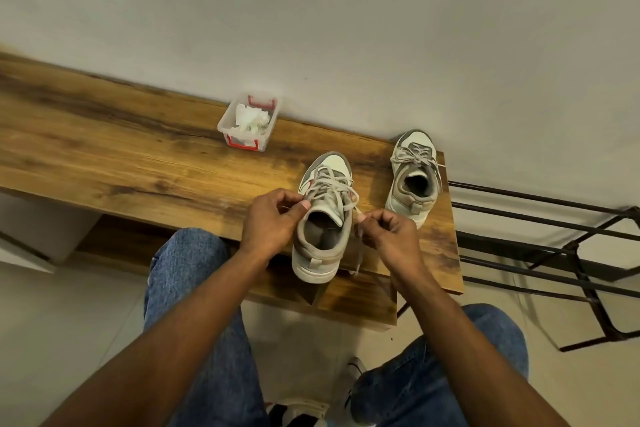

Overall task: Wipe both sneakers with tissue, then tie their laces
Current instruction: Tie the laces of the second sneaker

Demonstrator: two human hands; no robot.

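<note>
1. Both hands pinching lace: my left hand (273, 218) holds a lace end at the near sneaker (323, 218), by its tongue; my right hand (388, 230) pinches the other end (360, 243), which hangs down past the bench edge.
2. Far sneaker (414, 172) sits beyond and right of my right hand, apart from the near one; its laces look already knotted, can't confirm.
3. Step, my read: wiping done, tying the near sneaker's laces.
4. Next move needs crossing the ends over the tongue and pulling snug.
5. Near sneaker's heel overhangs the bench (138, 156) edge on my side, so a hard pull could tip it off.
6. Open wood left of my left hand; tissue box (247, 121) well beyond it by the wall. Metal rack (554, 246) right of my right hand limits swing.
</note>
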